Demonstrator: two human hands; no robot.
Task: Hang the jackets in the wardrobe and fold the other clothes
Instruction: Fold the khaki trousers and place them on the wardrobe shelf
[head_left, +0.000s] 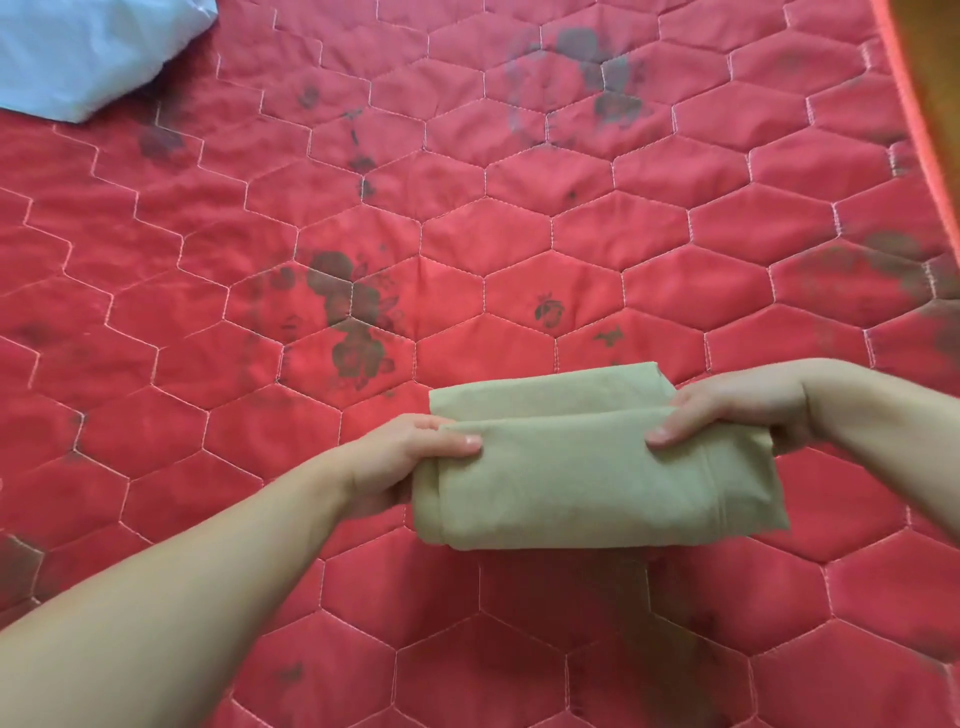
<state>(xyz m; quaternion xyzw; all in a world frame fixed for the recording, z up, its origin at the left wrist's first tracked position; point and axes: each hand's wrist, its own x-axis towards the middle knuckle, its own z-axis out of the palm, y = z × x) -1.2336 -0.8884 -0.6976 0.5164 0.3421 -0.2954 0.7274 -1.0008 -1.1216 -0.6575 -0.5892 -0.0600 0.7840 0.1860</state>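
**A:** In the head view, what are you working over?

**B:** A bed covered by a red quilted bedspread (519, 234). Its fabric is soft and puffy, stitched in pale thread into large hexagons, with faded dark floral prints scattered across it. At the upper left of the frame lies a pale blue cloth (78, 52), smooth and lightly creased, bundled into a rounded lump.

**A:** And the garment you are folding?

**B:** It is a khaki garment (597, 483), a thin, matte woven cloth folded into a compact, thick rectangle. You can see one layer tucked behind and a rolled fold in front, with a stitched seam running near its right end. It sits at lower centre-right of the frame, just above the bedspread; whether its underside touches the bed, you cannot tell.

**A:** How do your hands stand?

**B:** Your left hand (410, 457) grips the garment's left end, thumb laid on top, fingers curled beneath. Your right hand (737, 410) clasps the right end likewise, thumb pressing the upper fold.
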